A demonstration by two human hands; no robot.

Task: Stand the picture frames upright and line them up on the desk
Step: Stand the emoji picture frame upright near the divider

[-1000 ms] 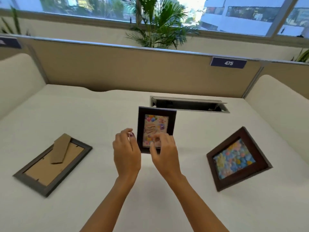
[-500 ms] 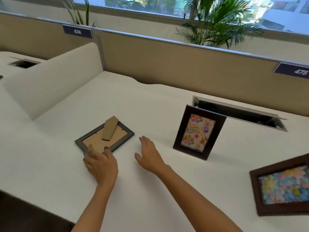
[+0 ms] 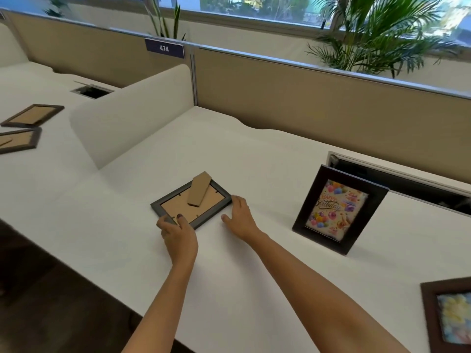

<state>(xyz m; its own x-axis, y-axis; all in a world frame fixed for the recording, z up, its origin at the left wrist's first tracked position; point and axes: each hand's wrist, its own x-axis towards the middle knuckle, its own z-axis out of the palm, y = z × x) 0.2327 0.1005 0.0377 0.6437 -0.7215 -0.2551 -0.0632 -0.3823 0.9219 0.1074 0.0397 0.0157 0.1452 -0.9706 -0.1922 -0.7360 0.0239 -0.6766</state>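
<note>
A grey picture frame (image 3: 178, 207) lies face down on the white desk (image 3: 254, 296), its cardboard stand (image 3: 199, 188) sticking up. My left hand (image 3: 178, 235) grips its near left corner, thumb on the backing. My right hand (image 3: 240, 217) rests with spread fingers against the frame's right corner. A dark frame with a birthday picture (image 3: 336, 210) stands upright to the right. A brown frame with a pastel picture (image 3: 448, 317) lies flat at the bottom right, partly cut off by the image edge.
An open cable hatch (image 3: 407, 179) sits behind the standing frame. A tan partition (image 3: 305, 103) closes the desk's back and a white divider (image 3: 132, 115) its left. On the neighbouring desk two more frames (image 3: 33, 115) (image 3: 17, 140) lie face down.
My hands left the standing birthday frame and moved left to the face-down grey frame. The left hand now holds its corner and the right hand has reached its right corner.
</note>
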